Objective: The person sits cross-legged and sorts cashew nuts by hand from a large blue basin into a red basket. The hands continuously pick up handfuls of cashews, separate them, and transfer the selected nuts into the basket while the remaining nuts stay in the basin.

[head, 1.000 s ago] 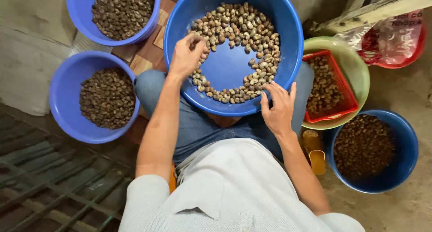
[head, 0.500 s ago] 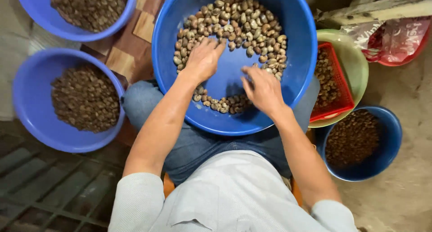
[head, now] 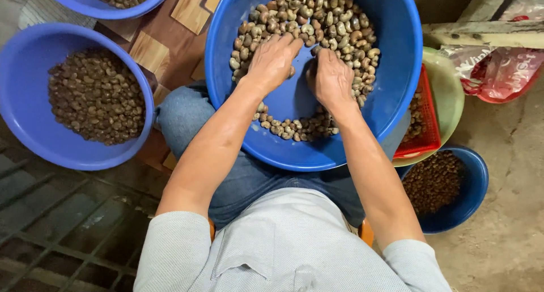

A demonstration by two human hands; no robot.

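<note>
While the big blue basin (head: 396,71) is resting on the lap, the left hand (head: 273,60) and right hand (head: 330,76) are lying loosely spread, gripping nothing, on pale nuts (head: 317,20) toward twelve o'clock.

One package in view: a crumpled plastic bag (head: 498,71), red and white with clear, glossy patches, at the upper right edge of the frame. It lies well to the right of the right hand (head: 331,76), beyond the rim of the large blue basin (head: 396,88) that the hand reaches into. Light printing shows on the red areas. The bag sits in a red round dish (head: 513,96), of which only a curved edge shows below it. A pale wooden plank (head: 481,34) crosses over the bag's top. The bag's right part is cut off by the frame edge. No labels, signs or screens are visible.
</note>
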